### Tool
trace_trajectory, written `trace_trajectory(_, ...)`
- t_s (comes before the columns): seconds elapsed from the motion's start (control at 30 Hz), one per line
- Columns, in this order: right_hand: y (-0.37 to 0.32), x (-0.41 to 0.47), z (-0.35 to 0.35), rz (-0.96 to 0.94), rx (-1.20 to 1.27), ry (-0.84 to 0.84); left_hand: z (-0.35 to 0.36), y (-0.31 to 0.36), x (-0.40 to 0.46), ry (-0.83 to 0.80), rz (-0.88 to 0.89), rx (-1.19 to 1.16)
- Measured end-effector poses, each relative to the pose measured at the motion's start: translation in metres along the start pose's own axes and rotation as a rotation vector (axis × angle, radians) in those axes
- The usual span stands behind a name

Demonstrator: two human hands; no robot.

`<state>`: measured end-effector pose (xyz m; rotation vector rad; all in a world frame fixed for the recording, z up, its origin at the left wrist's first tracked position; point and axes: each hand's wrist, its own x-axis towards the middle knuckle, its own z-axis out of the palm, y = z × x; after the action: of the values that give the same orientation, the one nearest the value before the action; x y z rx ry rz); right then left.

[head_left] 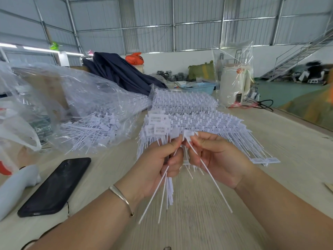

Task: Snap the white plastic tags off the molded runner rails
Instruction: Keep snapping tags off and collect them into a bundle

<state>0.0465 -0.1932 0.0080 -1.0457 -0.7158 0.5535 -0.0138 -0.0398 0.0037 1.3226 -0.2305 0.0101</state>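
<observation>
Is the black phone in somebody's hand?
No, the black phone lies flat on the table, left of both hands.

We are in a large shed with corrugated metal walls point(196, 18) on a grey steel frame, above a white lower wall point(180, 60). Daylight comes through the pale panels and a bright strip light point(36, 48) glows at the left. We sit at a long, light wood-grain table point(288, 141). Beyond its right edge we see a green floor point(281, 91) and a metal staircase point(297, 55) climbing to the upper right. A blurred figure in dark clothes point(314, 71) crouches near the foot of the stairs. Dark blue cloth point(119, 71) is heaped at the table's far end.
</observation>
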Motion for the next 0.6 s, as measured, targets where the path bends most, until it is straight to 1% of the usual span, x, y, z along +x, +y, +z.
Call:
trace_trajectory(0.07, -0.001, -0.001, -0.004, -0.087, -0.145, 0.115, 0.003, 0.000, -0.001, 0.167, 0.064, 0.086)
trace_trajectory(0.1, -0.001, -0.002, -0.005, -0.148, -0.230, 0.183, 0.003, 0.000, -0.002, 0.268, 0.122, 0.171)
trace_trajectory(0.13, 0.000, -0.003, -0.005, -0.213, -0.323, 0.252, 0.003, -0.001, -0.002, 0.351, 0.193, 0.293)
trace_trajectory(0.2, 0.005, -0.003, -0.001, -0.331, -0.556, 0.365, 0.004, -0.002, -0.003, 0.443, 0.327, 0.535)
trace_trajectory(0.3, 0.012, -0.003, 0.007, -0.463, -1.057, 0.506, 0.011, -0.006, -0.005, 0.463, 0.460, 0.730)
trace_trajectory(0.37, 0.014, -0.003, 0.011, -0.585, -1.313, 0.568, 0.013, -0.010, -0.003, 0.469, 0.501, 0.830)
trace_trajectory(0.47, 0.012, -0.003, 0.020, -0.690, -1.513, 0.599, 0.012, -0.014, -0.002, 0.497, 0.540, 0.893)
trace_trajectory(0.6, 0.018, -0.002, 0.026, -0.790, -1.684, 0.689, 0.011, -0.018, -0.003, 0.506, 0.550, 0.856)
